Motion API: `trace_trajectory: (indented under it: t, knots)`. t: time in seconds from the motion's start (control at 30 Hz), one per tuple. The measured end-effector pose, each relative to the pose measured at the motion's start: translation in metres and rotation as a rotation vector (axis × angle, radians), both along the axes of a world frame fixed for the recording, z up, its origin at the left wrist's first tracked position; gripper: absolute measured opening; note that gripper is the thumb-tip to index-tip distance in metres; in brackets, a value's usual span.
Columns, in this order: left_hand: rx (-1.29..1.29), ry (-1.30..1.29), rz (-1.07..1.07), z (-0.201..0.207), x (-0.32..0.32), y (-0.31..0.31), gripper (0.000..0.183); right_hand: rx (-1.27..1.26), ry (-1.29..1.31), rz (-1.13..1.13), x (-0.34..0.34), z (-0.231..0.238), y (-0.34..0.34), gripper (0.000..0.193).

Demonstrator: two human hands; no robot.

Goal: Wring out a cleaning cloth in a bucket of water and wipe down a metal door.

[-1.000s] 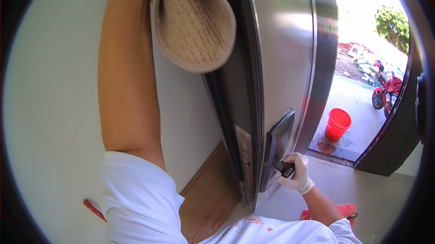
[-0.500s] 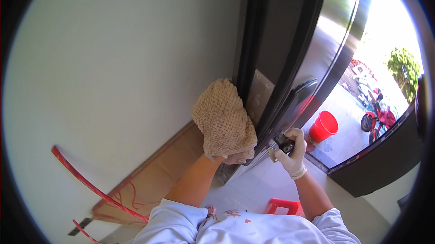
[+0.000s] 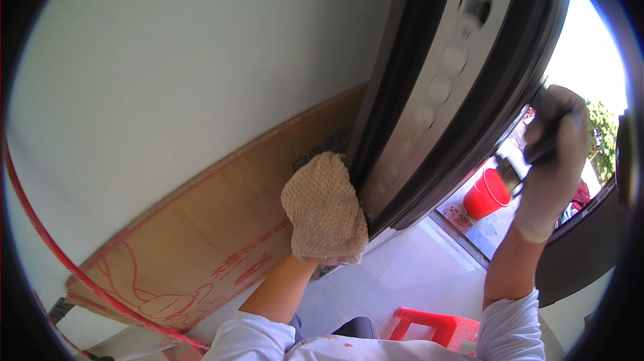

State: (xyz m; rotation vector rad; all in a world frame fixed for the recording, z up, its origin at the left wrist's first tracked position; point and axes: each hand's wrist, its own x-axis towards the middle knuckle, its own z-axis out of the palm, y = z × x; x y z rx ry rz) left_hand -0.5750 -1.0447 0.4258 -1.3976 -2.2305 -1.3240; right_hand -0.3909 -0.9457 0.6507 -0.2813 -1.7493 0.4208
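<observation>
A beige, waffle-textured cloth (image 3: pixel 325 207) covers my left hand (image 3: pixel 307 258), hiding its fingers. It lies against the lower part of the dark door's edge (image 3: pixel 416 126), which carries a long metal lock plate (image 3: pixel 439 89) with round bolts. My right hand (image 3: pixel 557 166), in a pale glove, is raised on the outer side of the door and smeared by motion. Its fingers are closed around a dark handle-like object (image 3: pixel 545 136). Whether that object is fixed to the door cannot be made out. Another dark, blocky piece (image 3: pixel 510 172) shows just below it.
Flattened cardboard (image 3: pixel 221 207) leans along the white wall (image 3: pixel 201 79) at left, with a red hose (image 3: pixel 87 267) curving past it. A red stool (image 3: pixel 436 327) stands on the tiled floor near my body. Beyond the doorway is a red bucket (image 3: pixel 486 193).
My right hand has moved up and to the right with the dark object. The door has swung, turning its lock edge more into view. The cloth-covered hand sits slightly lower; more cardboard shows.
</observation>
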Motion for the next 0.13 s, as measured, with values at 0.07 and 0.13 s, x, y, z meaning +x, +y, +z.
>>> trace_trajectory:
  t: [0.07, 0.13]
  knots:
    - [-0.045, -0.102, -0.007, -0.057, 0.005, 0.003, 0.064, 0.279, 0.031, -0.277, -0.002, -0.013, 0.010, 0.035]
    - [0.003, 0.078, -0.153, -0.130, 0.001, -0.002, 0.082, 0.356, 0.163, -0.229, 0.003, -0.017, 0.033, 0.037]
